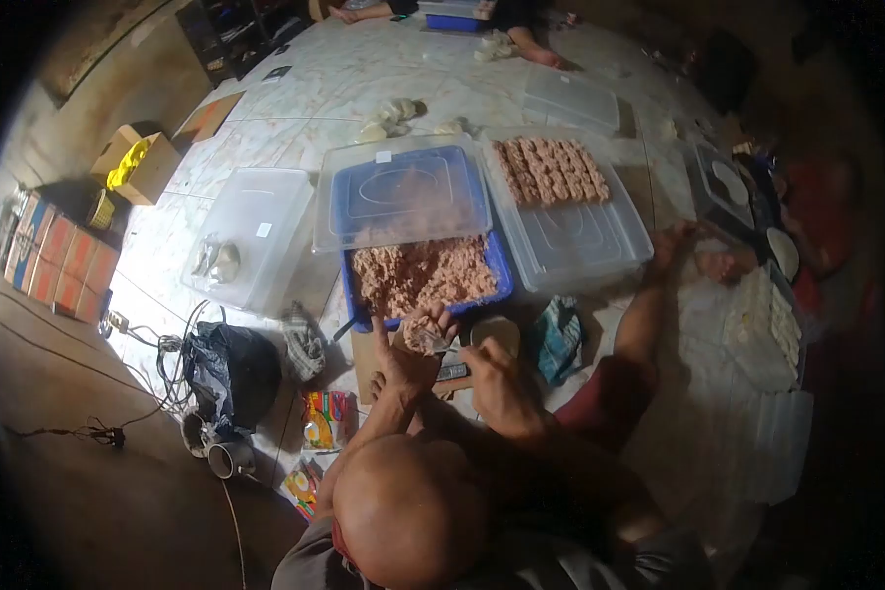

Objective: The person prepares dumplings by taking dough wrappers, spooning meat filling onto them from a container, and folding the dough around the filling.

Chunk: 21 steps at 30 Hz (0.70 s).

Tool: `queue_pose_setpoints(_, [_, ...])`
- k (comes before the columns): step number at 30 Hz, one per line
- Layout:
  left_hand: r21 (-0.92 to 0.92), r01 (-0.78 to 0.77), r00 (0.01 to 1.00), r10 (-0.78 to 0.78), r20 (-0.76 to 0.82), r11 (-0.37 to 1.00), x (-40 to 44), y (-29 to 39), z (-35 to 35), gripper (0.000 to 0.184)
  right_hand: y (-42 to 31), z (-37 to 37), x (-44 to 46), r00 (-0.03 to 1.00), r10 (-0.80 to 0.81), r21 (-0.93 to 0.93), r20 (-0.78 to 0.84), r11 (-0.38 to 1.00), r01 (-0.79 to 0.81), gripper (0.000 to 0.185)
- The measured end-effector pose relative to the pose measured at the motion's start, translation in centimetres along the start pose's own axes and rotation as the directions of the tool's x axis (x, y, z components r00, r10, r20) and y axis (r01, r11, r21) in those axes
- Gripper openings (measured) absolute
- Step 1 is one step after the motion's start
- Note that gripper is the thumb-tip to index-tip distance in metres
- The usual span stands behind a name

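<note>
Head: left hand (pixel 409 362) near tub rim (pixel 476 304)

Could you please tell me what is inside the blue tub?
The blue tub holds a pinkish, lumpy mixture, plainly visible in its near part. The translucent lid covers the far part, where contents are unclear; the bottom under the mixture is hidden.

Floor (pixel 295 98): pale marbled tile. On it, blue tub (pixel 504 280) at centre. From tub: clear box (pixel 265 202) at 9 o'clock, black plastic bag (pixel 231 364) at 8, noodle packet (pixel 326 421) at 7, teal cloth (pixel 558 339) at 4. Pale tray (pixel 757 334) beyond, apparently on floor too; dim there.
</note>
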<state>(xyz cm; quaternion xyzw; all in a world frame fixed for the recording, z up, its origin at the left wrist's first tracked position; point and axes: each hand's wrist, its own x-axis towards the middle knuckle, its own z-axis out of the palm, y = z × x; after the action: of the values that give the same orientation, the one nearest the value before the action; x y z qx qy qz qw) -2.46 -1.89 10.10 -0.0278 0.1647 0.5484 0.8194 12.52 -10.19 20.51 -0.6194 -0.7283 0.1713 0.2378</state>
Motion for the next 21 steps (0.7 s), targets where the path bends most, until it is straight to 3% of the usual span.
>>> queue_pose_setpoints(1, [0.007,0.013,0.998,-0.014,0.062,1.000,-0.2,-0.3,0.3,0.078,0.1,-0.1,-0.4,1.000,0.012,0.004,-0.006,1.000,-0.012,0.017])
queue_pose_setpoints(3, [-0.002,-0.005,1.000,0.005,-0.011,1.000,0.3,0.2,-0.1,0.079,0.4,-0.6,-0.4,0.993,-0.029,-0.002,0.118,1.000,0.030,0.017])
queue_pose_setpoints(5, [0.037,0.024,0.999,-0.023,-0.032,0.999,0.0,0.8,0.1,0.080,1.8,0.1,0.0,0.995,-0.007,0.014,0.095,1.000,0.006,0.016])
queue_pose_setpoints(7, [0.088,0.101,0.995,-0.101,-0.003,0.991,-0.7,0.8,0.3,0.079,2.4,-0.4,0.3,0.993,-0.100,0.079,0.058,0.992,0.095,0.017])
queue_pose_setpoints(9, [-0.054,0.275,0.951,-0.263,0.164,0.960,0.6,1.5,-1.2,0.079,3.8,-0.5,0.0,0.987,-0.132,0.090,0.088,0.988,0.124,0.019])
queue_pose_setpoints(10, [0.124,0.117,0.992,-0.109,-0.065,0.985,0.5,1.4,-1.0,0.077,3.7,-1.4,0.0,0.990,-0.099,0.058,0.103,0.994,0.093,0.020])
queue_pose_setpoints(11, [0.032,0.113,0.989,-0.115,0.092,0.993,0.8,1.2,-0.9,0.059,3.7,-2.0,0.0,0.991,-0.059,0.030,0.118,0.998,0.056,0.022])
queue_pose_setpoints(12, [0.106,0.150,0.988,-0.152,0.012,0.983,0.2,1.1,0.5,0.060,4.0,-1.5,0.2,0.995,-0.101,0.084,0.012,0.991,0.099,0.022])
queue_pose_setpoints(13, [0.172,0.189,0.981,-0.178,-0.079,0.967,-0.9,0.9,1.6,0.062,4.5,-0.8,-0.2,0.997,-0.074,0.083,0.008,0.994,0.073,0.022])
queue_pose_setpoints(16, [0.127,0.201,0.979,-0.196,-0.046,0.971,-0.7,0.3,1.3,0.067,6.4,0.9,-0.3,0.993,-0.067,0.154,0.095,0.987,0.052,0.026])
queue_pose_setpoints(19, [0.229,0.147,0.986,-0.125,-0.107,0.962,-0.2,1.0,1.0,0.065,6.6,1.0,-0.7,0.991,-0.014,0.139,-0.132,0.990,0.033,0.029])
queue_pose_setpoints(20, [0.230,0.155,0.985,-0.133,-0.106,0.961,0.3,1.2,-0.3,0.065,6.8,2.1,-0.7,0.991,-0.008,0.136,-0.136,0.990,0.027,0.029])
queue_pose_setpoints(21, [0.245,0.273,0.950,-0.300,0.081,0.930,1.6,1.4,-2.5,0.067,7.3,3.9,-0.3,0.971,0.175,0.513,-0.166,0.856,-0.067,0.035])
